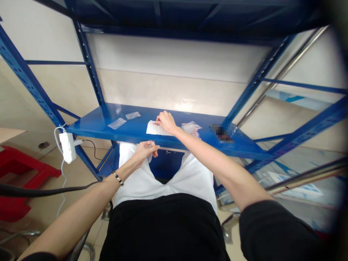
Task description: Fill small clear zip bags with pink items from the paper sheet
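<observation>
My right hand (166, 122) reaches over the blue shelf, its fingertips pinched down at a sheet of white paper (151, 129). Small reddish pieces (156, 124) lie on the paper by the fingertips; what is between the fingers is too small to make out. Below the shelf's front edge, above my lap, my left hand (146, 150) is closed around a small clear plastic bag (149, 144). Just right of the paper sits a pile of clear bags with pinkish contents (191, 127).
Two flat clear bags, a nearer one (117, 123) and a farther one (133, 115), lie left on the blue shelf (92, 121). A pixelated item (222, 133) rests at its right. An upper shelf (176, 21) hangs overhead. A white power strip (67, 146) hangs at the left post.
</observation>
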### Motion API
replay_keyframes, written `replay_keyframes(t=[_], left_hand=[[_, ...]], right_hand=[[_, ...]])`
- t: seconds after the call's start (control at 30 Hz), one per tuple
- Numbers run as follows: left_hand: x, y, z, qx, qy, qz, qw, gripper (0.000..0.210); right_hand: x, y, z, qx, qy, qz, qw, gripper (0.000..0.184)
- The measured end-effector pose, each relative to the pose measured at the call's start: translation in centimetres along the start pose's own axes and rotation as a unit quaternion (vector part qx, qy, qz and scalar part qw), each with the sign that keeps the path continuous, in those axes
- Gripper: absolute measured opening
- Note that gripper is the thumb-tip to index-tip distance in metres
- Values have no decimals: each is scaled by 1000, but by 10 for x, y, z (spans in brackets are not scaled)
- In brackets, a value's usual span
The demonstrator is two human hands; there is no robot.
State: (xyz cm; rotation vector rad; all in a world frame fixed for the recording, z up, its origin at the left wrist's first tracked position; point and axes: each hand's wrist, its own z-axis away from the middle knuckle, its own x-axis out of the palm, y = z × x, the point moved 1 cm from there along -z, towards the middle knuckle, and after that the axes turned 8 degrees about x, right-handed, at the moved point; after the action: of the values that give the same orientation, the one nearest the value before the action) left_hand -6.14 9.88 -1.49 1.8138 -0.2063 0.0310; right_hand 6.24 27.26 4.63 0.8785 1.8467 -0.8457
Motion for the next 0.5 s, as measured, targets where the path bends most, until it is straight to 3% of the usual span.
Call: replay_keyframes(t=[0.13, 0.5], left_hand=[[1, -2, -1, 3, -8, 0, 1000, 33], [3, 13, -1, 10, -3, -18, 1000, 33]], right_hand=[[-1, 9, -6, 49, -27, 18, 998, 11], [34, 1, 0, 38, 23, 31, 999, 17]])
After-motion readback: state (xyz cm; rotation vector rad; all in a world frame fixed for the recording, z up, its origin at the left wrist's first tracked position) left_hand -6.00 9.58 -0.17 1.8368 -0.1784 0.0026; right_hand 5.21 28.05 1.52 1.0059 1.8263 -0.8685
